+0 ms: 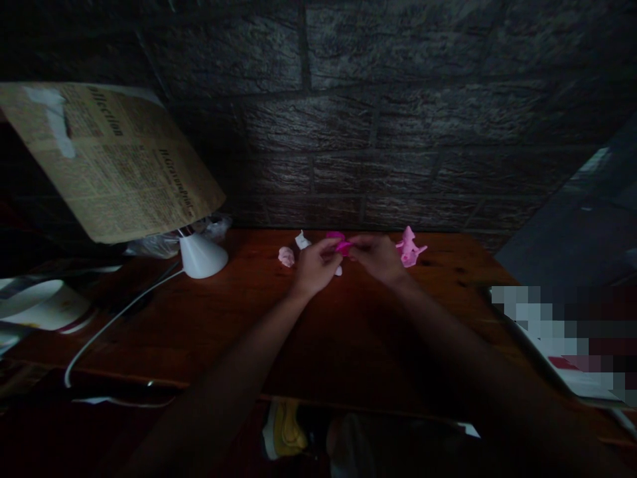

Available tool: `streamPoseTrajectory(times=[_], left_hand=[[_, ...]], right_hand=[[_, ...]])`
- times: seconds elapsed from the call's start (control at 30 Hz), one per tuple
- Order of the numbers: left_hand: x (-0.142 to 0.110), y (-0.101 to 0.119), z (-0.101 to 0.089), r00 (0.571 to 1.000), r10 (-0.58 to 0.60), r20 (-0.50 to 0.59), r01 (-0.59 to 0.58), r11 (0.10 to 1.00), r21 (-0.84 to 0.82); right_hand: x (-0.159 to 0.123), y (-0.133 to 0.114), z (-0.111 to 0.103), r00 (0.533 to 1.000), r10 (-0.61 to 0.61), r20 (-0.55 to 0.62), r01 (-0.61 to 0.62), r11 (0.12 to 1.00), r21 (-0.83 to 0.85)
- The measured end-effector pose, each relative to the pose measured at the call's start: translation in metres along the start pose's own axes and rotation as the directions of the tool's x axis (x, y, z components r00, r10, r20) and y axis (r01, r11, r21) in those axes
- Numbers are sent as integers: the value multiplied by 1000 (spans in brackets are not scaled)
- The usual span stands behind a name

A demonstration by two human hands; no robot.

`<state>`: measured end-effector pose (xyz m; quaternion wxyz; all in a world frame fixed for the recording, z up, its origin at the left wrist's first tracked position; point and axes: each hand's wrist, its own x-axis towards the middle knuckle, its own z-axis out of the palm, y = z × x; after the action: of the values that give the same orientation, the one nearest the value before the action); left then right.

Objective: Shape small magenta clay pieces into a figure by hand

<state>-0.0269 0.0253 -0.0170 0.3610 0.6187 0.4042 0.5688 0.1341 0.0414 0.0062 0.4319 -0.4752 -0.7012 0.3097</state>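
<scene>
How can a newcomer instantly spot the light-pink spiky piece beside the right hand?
Find the brown wooden table below the dark stone-block wall. Near the wall, just right of the bare right hand, is the light-pink spiky piece. Its pointed projections set it apart from the rounded pale-pink lump left of the bare left hand.

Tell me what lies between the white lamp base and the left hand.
In the head view, a crumpled pale pink lump lies between the lamp base and the left hand; a small white piece shows just beyond the hand.
</scene>
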Motion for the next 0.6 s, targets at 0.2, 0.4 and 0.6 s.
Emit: streamPoseTrajectory(times=[0.2, 0.4, 0.6], left_hand=[[-3, 8, -10, 992, 122, 35, -126, 915, 383], [0, 7, -10, 996, 82, 27, -86, 925, 370], [3, 0, -9, 1000, 21, -4, -20, 971, 239]], right_hand=[[-7, -10, 5, 987, -160, 19, 159, 949, -272], [-9, -13, 8, 991, -130, -23, 112, 920, -375], [-9, -15, 7, 990, -140, -2, 130, 921, -366]])
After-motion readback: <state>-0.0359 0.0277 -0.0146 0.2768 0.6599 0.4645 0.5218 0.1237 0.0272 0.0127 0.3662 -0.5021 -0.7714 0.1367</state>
